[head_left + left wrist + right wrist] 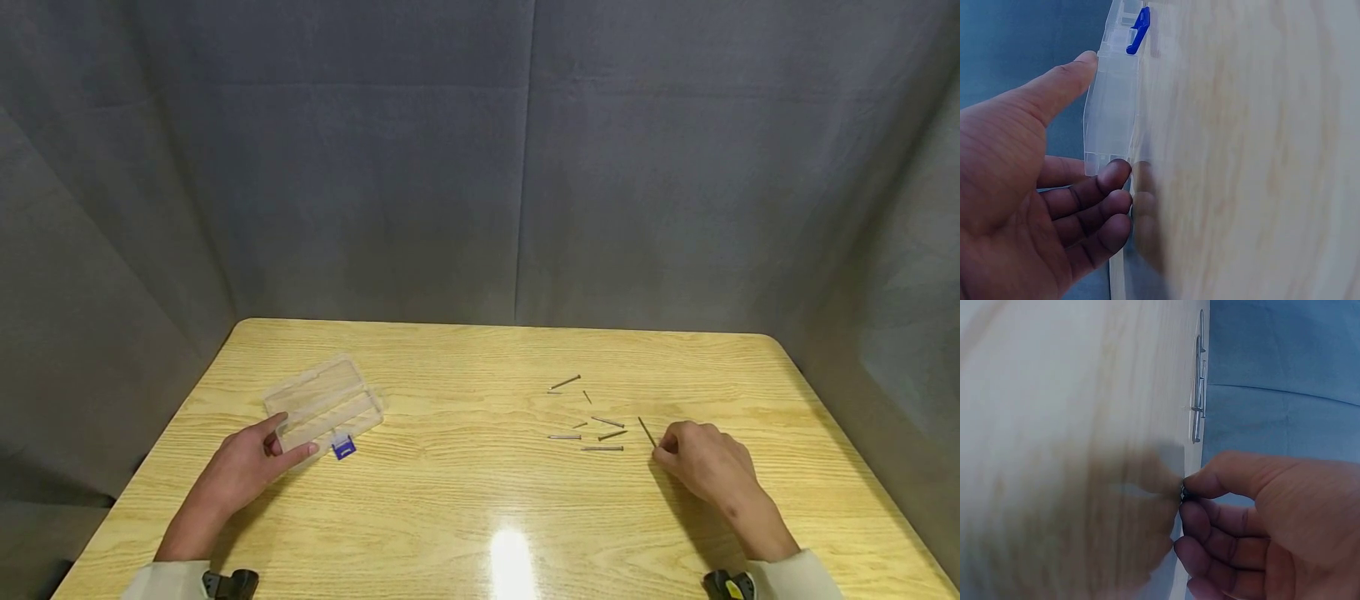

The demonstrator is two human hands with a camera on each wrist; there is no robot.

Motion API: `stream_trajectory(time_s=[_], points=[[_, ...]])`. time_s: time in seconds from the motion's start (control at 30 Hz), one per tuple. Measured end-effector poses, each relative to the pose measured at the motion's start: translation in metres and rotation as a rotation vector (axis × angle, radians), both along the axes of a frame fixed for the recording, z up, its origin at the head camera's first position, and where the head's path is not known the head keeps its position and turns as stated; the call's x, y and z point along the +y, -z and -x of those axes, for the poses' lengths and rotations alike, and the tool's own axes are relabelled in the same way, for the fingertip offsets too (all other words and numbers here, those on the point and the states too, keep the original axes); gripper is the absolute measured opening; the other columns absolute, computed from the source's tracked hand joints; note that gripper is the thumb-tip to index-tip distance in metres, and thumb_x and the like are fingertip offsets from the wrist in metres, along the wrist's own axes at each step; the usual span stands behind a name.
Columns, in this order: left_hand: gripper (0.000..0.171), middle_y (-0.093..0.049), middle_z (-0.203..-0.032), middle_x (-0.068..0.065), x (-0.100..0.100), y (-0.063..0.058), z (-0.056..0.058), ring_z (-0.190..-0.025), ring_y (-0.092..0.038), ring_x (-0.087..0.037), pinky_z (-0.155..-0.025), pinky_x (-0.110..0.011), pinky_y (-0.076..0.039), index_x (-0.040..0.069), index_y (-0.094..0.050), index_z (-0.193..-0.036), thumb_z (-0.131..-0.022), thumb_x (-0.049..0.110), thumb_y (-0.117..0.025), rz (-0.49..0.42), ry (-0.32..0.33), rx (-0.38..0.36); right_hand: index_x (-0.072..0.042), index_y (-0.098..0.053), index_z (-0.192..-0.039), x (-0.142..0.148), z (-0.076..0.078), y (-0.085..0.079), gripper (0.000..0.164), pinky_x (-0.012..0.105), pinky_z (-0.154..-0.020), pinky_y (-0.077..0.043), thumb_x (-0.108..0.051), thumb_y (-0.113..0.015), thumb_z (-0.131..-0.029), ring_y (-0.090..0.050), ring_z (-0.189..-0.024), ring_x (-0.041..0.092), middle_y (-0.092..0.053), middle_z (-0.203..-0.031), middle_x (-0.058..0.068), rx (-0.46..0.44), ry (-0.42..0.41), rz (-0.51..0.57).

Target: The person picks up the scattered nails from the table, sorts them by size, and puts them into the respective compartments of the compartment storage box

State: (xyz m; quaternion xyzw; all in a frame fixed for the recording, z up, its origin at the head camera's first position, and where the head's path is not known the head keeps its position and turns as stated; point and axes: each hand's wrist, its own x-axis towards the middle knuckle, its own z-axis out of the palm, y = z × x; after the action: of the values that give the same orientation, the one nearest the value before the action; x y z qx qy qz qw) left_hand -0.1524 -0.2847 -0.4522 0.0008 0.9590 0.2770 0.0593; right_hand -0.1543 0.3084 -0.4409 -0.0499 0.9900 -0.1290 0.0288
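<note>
At the table's left stands a clear plastic box [324, 400] with inner dividers and a blue latch [344, 447] at its near side. My left hand [251, 462] grips its near left corner, thumb along the near side and index finger at the left end. In the left wrist view, the box [1113, 103] lies flat on the wood and the thumb touches its upper edge. On the right, my right hand [705, 458] pinches the end of a nail [647, 432] between thumb and index finger, close to the tabletop. The pinched end is mostly hidden by the fingers.
Several loose nails and smaller pins lie left of my right hand, among them a long nail [602, 448], a darker nail [612, 435] and a farther nail [566, 382]. Grey curtains [375, 192] surround the wooden table [450, 483]. A light glare shows near the front edge.
</note>
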Motion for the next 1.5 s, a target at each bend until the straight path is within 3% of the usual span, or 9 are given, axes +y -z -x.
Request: stream_trajectory(time_s=[0.27,0.73,0.93,1.23,1.5], points=[[0.097,-0.055,-0.088,-0.005,0.001,0.0,-0.001,-0.071,-0.049,-0.02,-0.066,-0.038,-0.041,-0.019,-0.036,-0.149,-0.096,0.056,-0.069,-0.029,0.001,-0.024,-0.013,-0.077,-0.088,0.004,0.001,0.0,0.01,0.038,-0.053,-0.043,-0.022,-0.073,-0.09,-0.051,-0.062,0.017,-0.071,-0.082,0.002,-0.018,0.001,0.015],[0.095,-0.056,-0.086,-0.004,0.001,0.002,-0.002,-0.071,-0.05,-0.019,-0.067,-0.038,-0.043,-0.02,-0.041,-0.145,-0.095,0.055,-0.07,-0.014,-0.006,0.011,-0.009,-0.073,-0.085,0.015,0.002,0.006,0.011,0.036,-0.054,-0.043,-0.019,-0.073,-0.09,-0.051,-0.061,0.016,-0.066,-0.075,-0.002,0.006,-0.012,0.074],[0.094,-0.058,-0.087,-0.005,0.002,0.001,-0.002,-0.072,-0.051,-0.02,-0.066,-0.038,-0.044,-0.02,-0.041,-0.146,-0.095,0.054,-0.07,-0.011,-0.016,0.013,-0.009,-0.072,-0.084,0.014,0.004,0.004,0.008,0.037,-0.054,-0.043,-0.014,-0.07,-0.09,-0.051,-0.061,0.016,-0.067,-0.075,-0.002,0.041,-0.019,0.096],[0.095,-0.057,-0.086,-0.005,0.002,0.0,-0.001,-0.071,-0.051,-0.02,-0.065,-0.038,-0.043,-0.019,-0.04,-0.147,-0.095,0.055,-0.069,-0.014,-0.017,0.006,-0.011,-0.071,-0.087,0.004,0.008,0.002,0.005,0.034,-0.053,-0.044,-0.01,-0.07,-0.092,-0.05,-0.058,0.011,-0.066,-0.073,-0.006,0.193,-0.113,0.141],[0.097,-0.057,-0.086,-0.005,0.002,0.0,-0.001,-0.069,-0.049,-0.019,-0.065,-0.038,-0.042,-0.019,-0.04,-0.147,-0.095,0.057,-0.069,-0.03,-0.009,0.009,-0.01,-0.07,-0.087,-0.011,0.013,0.0,0.005,0.03,-0.051,-0.044,-0.01,-0.069,-0.091,-0.05,-0.057,0.008,-0.065,-0.073,-0.007,0.249,-0.153,0.162]])
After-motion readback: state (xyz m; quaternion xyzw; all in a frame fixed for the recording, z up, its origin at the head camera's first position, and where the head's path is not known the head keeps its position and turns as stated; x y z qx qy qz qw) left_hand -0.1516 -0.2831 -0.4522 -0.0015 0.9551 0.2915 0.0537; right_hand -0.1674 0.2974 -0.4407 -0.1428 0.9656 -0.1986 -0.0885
